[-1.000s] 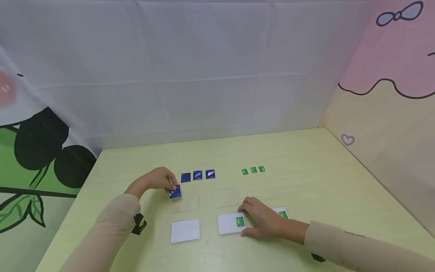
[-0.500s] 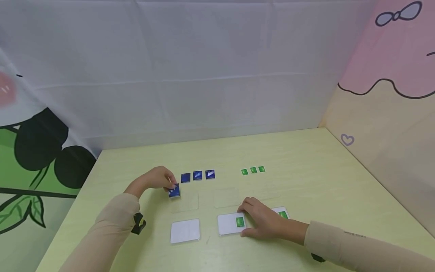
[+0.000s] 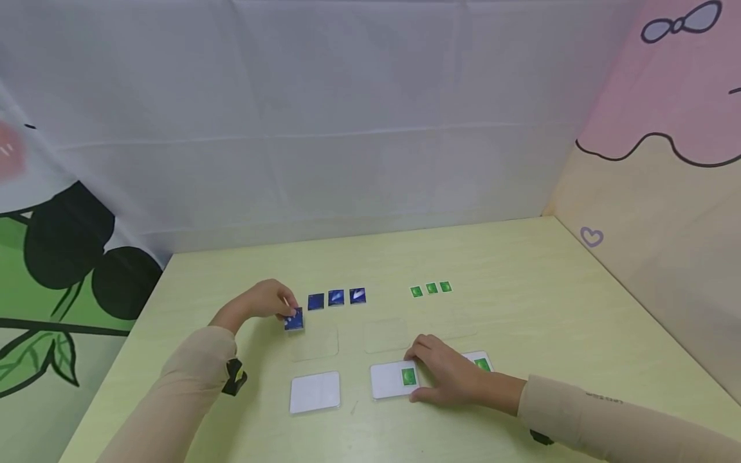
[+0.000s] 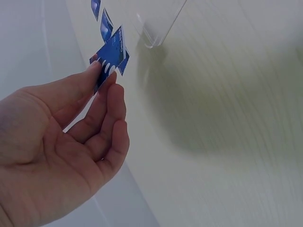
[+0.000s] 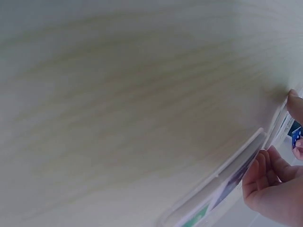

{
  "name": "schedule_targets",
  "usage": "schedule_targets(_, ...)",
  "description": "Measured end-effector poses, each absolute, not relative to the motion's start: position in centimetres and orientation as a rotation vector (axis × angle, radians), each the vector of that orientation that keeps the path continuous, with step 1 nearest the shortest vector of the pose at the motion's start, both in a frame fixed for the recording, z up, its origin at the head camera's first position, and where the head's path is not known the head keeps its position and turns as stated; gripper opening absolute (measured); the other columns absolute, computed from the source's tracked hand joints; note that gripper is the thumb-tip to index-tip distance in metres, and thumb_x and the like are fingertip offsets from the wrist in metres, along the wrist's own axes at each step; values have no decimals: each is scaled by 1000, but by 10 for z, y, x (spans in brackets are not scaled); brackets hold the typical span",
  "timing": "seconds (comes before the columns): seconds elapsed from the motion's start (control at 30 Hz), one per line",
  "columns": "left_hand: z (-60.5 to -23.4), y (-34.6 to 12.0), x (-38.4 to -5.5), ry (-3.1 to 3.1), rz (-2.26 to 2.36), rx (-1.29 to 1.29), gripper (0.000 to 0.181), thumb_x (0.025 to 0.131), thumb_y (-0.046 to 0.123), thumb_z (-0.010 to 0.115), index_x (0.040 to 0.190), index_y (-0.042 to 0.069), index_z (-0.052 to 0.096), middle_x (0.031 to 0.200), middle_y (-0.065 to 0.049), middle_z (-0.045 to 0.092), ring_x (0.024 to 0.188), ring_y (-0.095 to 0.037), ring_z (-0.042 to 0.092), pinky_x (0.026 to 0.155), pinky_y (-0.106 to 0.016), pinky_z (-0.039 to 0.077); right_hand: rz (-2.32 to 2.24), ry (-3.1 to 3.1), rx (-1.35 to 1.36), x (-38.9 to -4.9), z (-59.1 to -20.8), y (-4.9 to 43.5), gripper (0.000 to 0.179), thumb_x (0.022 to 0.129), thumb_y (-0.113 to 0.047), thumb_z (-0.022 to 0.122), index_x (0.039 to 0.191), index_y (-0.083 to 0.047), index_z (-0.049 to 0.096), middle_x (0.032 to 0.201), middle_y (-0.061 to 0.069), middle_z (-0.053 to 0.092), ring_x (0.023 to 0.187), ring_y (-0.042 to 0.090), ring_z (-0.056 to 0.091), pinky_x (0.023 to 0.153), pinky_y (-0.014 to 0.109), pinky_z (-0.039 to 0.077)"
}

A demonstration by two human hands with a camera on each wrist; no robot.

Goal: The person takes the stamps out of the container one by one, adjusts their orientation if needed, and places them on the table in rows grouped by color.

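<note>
Blue square (image 3: 294,321): We are seeing it held between the left hand's (image 3: 260,300) thumb and forefinger; in the head view it is lying at 4 o'clock of that hand, seemingly raised off the surface (image 3: 550,308).
Pinched corner: In the left wrist view the fingers are gripping the near corner, and most of the printed face is jutting toward 1 o'clock.
Expected handling: We are judging it light, thin and fairly stiff, perhaps slippery, with corners that may crease; we are not making out whether it has several layers.
Advised hold: We are favouring a gentle fingertip pinch at one edge.
Green-patched card (image 3: 386,381): It is lying at 9 o'clock of the right hand (image 3: 444,375), whose thumb and fingers are bracing its 3 o'clock end between opposite edges; we are expecting a light, flat, smooth, easily sliding piece.
Blue row (image 3: 336,298): Three similar squares are lying nearby, toward 2 o'clock of the held one.
</note>
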State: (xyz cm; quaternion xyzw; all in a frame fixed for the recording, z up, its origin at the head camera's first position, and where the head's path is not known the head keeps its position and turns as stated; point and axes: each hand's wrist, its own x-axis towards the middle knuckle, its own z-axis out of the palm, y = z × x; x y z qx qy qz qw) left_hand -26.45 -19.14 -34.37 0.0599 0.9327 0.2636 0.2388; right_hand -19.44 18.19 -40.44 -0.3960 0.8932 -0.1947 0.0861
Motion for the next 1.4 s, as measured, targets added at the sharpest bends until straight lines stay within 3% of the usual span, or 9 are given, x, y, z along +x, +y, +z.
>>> schedule_targets(1.4, -351, -198, -269, 2608, 766, 90, 15, 91, 11, 62, 99, 1, 70, 87, -9, 69, 76, -15, 61, 70, -28, 46, -573, 2672, -1158, -193, -406, 183, 54, 77, -44, 77, 117, -12, 59, 113, -6, 54, 105, 9, 47, 96, 29, 48)
